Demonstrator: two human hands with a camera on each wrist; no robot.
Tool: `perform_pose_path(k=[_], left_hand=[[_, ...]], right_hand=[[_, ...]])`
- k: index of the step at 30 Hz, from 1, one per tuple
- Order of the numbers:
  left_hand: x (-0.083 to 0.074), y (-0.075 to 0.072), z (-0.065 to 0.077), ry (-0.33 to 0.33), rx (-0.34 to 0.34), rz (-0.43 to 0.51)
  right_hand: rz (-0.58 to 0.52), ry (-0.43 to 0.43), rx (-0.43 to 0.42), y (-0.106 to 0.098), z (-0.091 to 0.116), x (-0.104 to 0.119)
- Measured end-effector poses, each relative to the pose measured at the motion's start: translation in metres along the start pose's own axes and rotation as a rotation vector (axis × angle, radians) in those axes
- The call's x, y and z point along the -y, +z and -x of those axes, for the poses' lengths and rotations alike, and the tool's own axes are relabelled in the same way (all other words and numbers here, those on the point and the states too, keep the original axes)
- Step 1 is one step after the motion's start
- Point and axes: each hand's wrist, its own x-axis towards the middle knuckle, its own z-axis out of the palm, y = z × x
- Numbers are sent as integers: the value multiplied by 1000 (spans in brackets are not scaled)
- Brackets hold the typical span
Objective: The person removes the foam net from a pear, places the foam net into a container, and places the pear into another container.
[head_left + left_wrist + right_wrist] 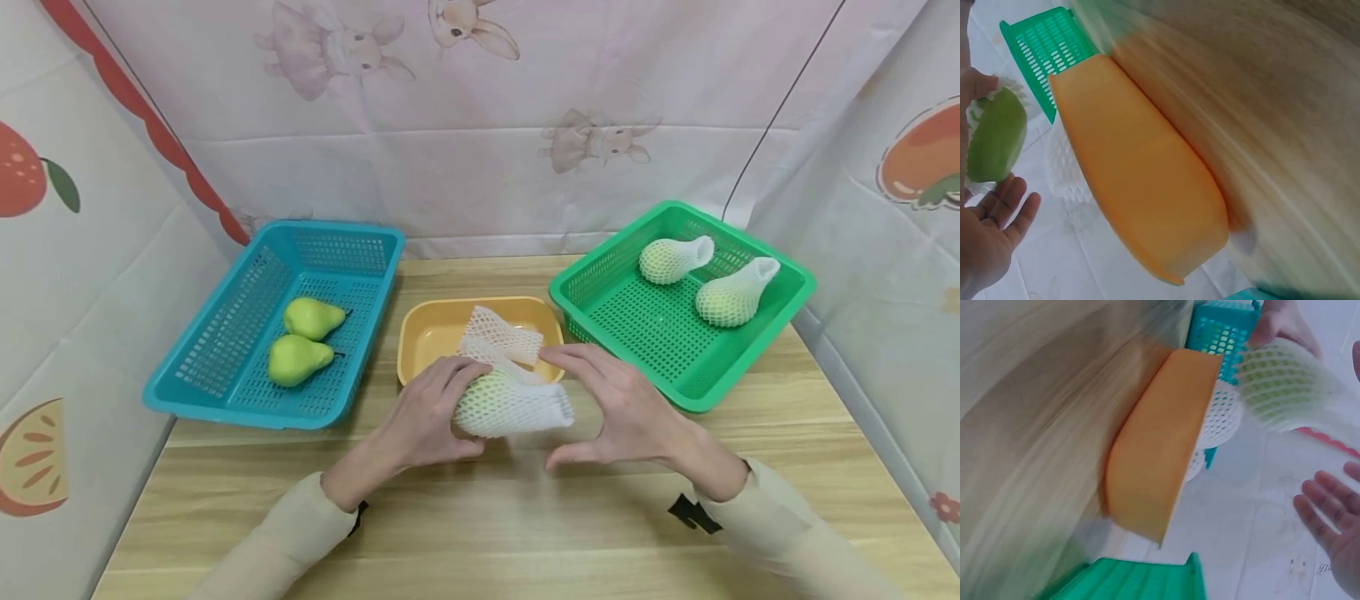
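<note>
A pear in a white foam net sleeve (506, 407) is held in my left hand (429, 410), whose fingers and thumb curve round one end. The sleeve's loose end points right. In the left wrist view, a bare green end of this pear (999, 134) shows past the net's edge. My right hand (628, 408) is spread to the right of the sleeve, fingers and thumb wide apart with nothing between them; the right wrist view shows a gap between its fingers (1322, 503) and the net. Behind the pear, loose foam nets (506, 337) lie in an orange tub (423, 310).
A blue basket (202, 333) on the left contains two bare pears (300, 360). On the right, a green basket (630, 333) contains two net-covered pears (727, 298). All stand on a wooden table (495, 533), with printed cloth behind and at both sides.
</note>
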Motion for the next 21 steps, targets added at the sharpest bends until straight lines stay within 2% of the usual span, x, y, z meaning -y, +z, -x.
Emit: perform_pose_path(k=[6,12,21], left_hand=[[-4,-4,-2,10,43,-128],[-9,-7,-5,65,76,-290],[-19,-9,-10,153,15,-428]], right_hand=[[26,36,46,-1,-9,11],[69,65,55,0,-18,18],[107,138,121,7,-25,26]])
